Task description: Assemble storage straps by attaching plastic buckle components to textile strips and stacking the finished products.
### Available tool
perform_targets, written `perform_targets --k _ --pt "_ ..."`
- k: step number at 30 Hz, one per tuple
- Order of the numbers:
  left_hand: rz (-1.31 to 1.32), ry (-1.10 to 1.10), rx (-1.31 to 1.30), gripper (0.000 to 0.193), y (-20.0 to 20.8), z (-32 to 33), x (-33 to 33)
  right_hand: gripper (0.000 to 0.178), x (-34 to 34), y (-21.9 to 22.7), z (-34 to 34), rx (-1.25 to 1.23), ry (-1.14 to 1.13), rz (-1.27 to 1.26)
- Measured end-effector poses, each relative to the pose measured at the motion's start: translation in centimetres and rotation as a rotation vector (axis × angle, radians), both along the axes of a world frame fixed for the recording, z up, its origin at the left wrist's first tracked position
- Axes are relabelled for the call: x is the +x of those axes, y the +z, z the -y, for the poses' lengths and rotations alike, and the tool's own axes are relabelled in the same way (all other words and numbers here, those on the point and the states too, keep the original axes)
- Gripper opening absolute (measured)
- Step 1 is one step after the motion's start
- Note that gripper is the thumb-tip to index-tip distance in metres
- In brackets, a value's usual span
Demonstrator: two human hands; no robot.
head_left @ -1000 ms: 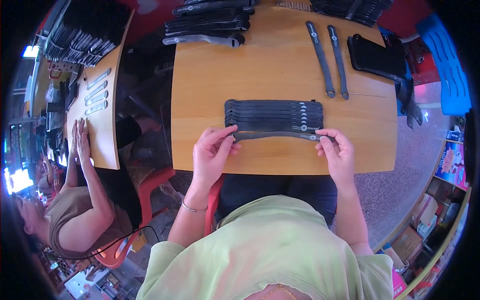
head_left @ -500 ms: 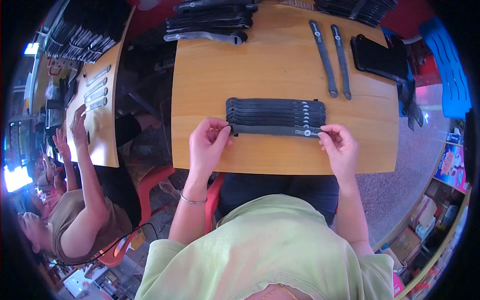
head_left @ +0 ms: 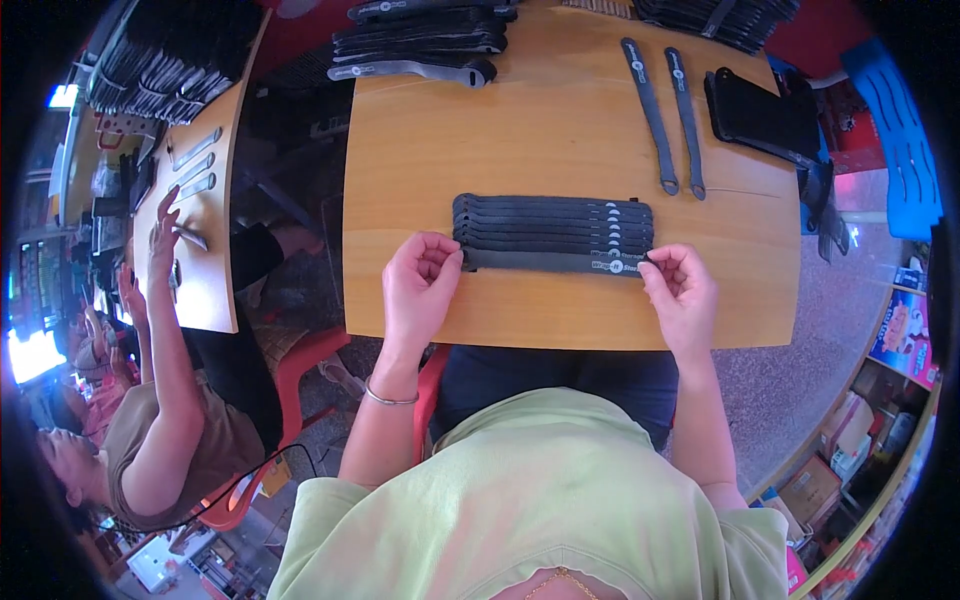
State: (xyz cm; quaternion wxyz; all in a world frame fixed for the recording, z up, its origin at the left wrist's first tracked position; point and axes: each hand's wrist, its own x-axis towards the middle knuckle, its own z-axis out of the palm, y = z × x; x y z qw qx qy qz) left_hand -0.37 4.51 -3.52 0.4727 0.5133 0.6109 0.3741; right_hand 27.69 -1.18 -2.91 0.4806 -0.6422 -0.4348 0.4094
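A row of dark grey fabric straps, overlapped like shingles, lies crosswise on the table before me. They have rounded ends and pale printing near the right. Along its near edge runs one strap, stretched straight between my hands. My left hand pinches its left end with thumb and forefinger, the other fingers curled. At the right end, the thumb and forefinger of my right hand are closed on the strap's tip. Two loose straps with holed ends lie farther off to the right.
Piled straps stand at the table's far left, and a bundle at the far right. A black pouch-like item lies by the right edge. A co-worker sits at another table on the left, handling a strap.
My hands stay pinched at the strap's two ends, nearly still; the right one has risen slightly. At the left table, the co-worker has lifted the nearest strap of the row.
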Motion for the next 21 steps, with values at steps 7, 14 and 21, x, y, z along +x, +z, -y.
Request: perform_targets --k 7,14,21 --pt "0.005 0.016 0.004 0.006 -0.13 0.03 0.12 0.015 -0.08 -0.32 -0.21 0.004 -0.024 0.062" --pt "0.008 0.028 -0.013 0.006 -0.04 0.01 0.19 0.016 -0.28 0.00 -0.41 -0.028 -0.038 0.077" --pt "-0.002 0.030 -0.012 0.006 -0.17 -0.02 0.18 0.017 -0.45 0.00 -0.58 -0.036 -0.051 0.094"
